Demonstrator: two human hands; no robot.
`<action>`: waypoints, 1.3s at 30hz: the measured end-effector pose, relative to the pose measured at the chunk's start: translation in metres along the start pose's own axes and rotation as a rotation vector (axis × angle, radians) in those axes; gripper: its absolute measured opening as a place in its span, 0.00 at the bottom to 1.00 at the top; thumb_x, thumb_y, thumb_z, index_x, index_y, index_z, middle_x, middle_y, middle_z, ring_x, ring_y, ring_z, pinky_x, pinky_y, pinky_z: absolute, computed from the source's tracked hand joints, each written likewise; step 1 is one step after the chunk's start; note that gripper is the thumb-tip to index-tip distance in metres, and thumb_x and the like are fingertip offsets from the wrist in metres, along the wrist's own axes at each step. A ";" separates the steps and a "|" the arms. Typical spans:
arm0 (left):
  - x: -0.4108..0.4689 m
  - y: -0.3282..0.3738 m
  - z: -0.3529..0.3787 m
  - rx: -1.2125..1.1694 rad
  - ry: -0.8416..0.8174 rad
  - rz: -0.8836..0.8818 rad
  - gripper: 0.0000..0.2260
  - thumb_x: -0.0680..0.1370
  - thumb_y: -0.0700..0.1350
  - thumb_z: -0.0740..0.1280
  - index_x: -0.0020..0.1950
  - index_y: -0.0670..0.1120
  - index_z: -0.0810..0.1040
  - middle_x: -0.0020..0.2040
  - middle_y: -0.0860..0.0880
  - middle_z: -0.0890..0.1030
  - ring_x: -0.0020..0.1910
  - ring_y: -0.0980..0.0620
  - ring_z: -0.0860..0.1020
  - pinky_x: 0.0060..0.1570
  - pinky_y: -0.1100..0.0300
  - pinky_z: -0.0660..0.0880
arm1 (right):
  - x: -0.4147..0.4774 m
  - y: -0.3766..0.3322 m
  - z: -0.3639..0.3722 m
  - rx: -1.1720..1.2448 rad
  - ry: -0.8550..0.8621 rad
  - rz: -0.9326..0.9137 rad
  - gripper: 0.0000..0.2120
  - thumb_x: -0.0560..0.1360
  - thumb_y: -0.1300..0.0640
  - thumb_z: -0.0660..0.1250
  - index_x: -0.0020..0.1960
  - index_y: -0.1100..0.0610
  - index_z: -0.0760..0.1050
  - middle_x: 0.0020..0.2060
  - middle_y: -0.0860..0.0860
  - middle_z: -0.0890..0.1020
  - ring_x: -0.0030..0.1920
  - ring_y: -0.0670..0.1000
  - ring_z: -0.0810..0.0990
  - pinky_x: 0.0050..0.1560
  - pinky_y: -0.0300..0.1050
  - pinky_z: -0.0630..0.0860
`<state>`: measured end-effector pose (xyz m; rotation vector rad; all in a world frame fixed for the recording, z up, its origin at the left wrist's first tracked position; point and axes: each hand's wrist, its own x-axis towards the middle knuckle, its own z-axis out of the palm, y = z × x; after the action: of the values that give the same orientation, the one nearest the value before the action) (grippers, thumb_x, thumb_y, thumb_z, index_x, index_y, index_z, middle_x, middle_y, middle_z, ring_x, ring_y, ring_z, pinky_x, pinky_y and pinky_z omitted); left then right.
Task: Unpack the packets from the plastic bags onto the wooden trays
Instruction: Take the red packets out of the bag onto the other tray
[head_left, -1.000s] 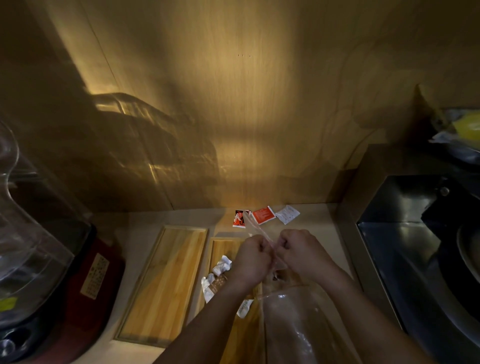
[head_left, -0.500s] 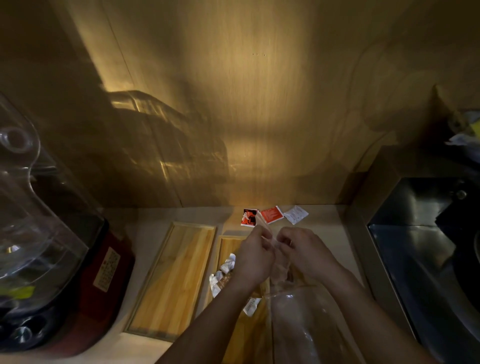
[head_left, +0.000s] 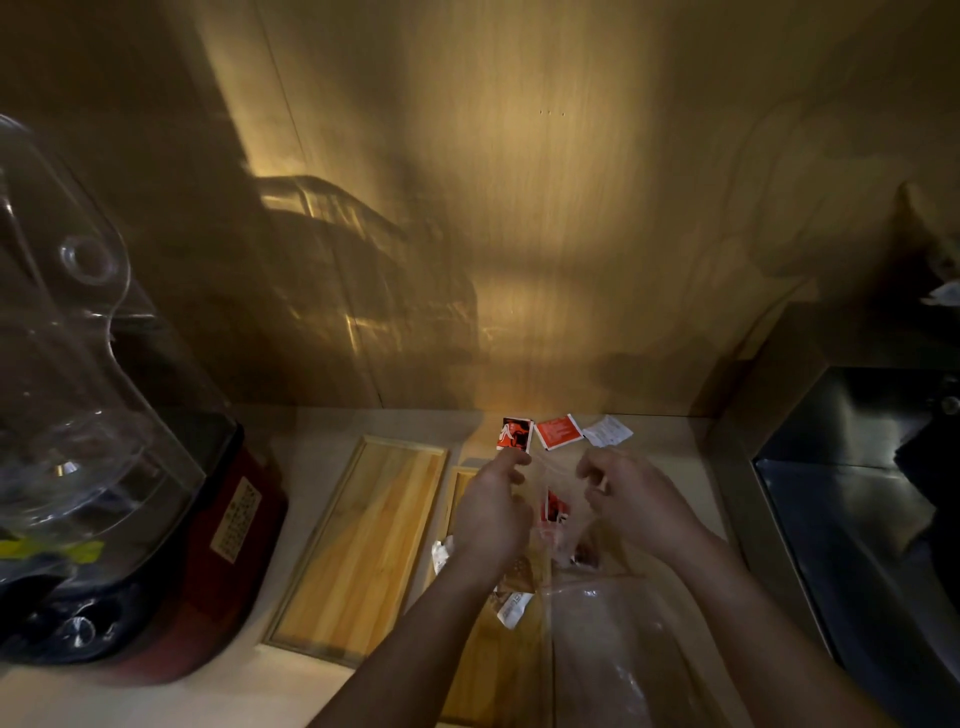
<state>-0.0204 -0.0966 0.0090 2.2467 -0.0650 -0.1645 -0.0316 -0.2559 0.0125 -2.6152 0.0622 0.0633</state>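
My left hand (head_left: 493, 506) and my right hand (head_left: 631, 499) each pinch one side of the mouth of a small clear plastic bag (head_left: 558, 512), held apart over the right wooden tray (head_left: 462, 488). Red and white packets show inside the bag. The left wooden tray (head_left: 363, 540) lies bare beside it. Some white packets (head_left: 514, 608) lie on the right tray under my left forearm. A larger clear plastic bag (head_left: 613, 654) lies on the counter below my right arm.
Three packets lie at the back of the counter: a dark red one (head_left: 515, 434), an orange one (head_left: 558, 430), a white one (head_left: 607, 430). A blender with a clear cover (head_left: 93, 415) stands at the left. A metal sink (head_left: 857, 509) is at the right.
My two hands were close together on the bag's top; they have drawn apart, pulling the bag's mouth open. The camera view has shifted slightly.
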 end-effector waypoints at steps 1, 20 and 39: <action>-0.002 0.001 0.002 0.016 -0.017 0.034 0.17 0.75 0.35 0.62 0.60 0.51 0.76 0.52 0.51 0.80 0.48 0.51 0.79 0.43 0.56 0.78 | -0.001 -0.003 0.001 0.027 -0.026 -0.035 0.07 0.72 0.61 0.62 0.47 0.52 0.74 0.43 0.47 0.76 0.42 0.50 0.74 0.39 0.44 0.69; -0.003 0.012 -0.015 0.060 0.073 0.078 0.21 0.74 0.62 0.62 0.59 0.51 0.63 0.43 0.49 0.80 0.41 0.49 0.79 0.37 0.56 0.73 | 0.007 -0.022 -0.019 0.135 0.305 0.134 0.15 0.72 0.51 0.63 0.29 0.56 0.70 0.26 0.52 0.74 0.34 0.55 0.73 0.33 0.46 0.64; -0.018 0.004 -0.097 0.200 0.143 0.260 0.11 0.73 0.50 0.70 0.40 0.42 0.81 0.47 0.45 0.79 0.44 0.48 0.77 0.44 0.53 0.75 | 0.021 -0.067 -0.020 0.752 0.341 0.135 0.13 0.66 0.56 0.68 0.25 0.57 0.70 0.19 0.48 0.68 0.23 0.47 0.65 0.26 0.40 0.62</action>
<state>-0.0247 -0.0229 0.0742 2.4167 -0.3072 0.1495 -0.0064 -0.2082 0.0619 -1.8426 0.3170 -0.3030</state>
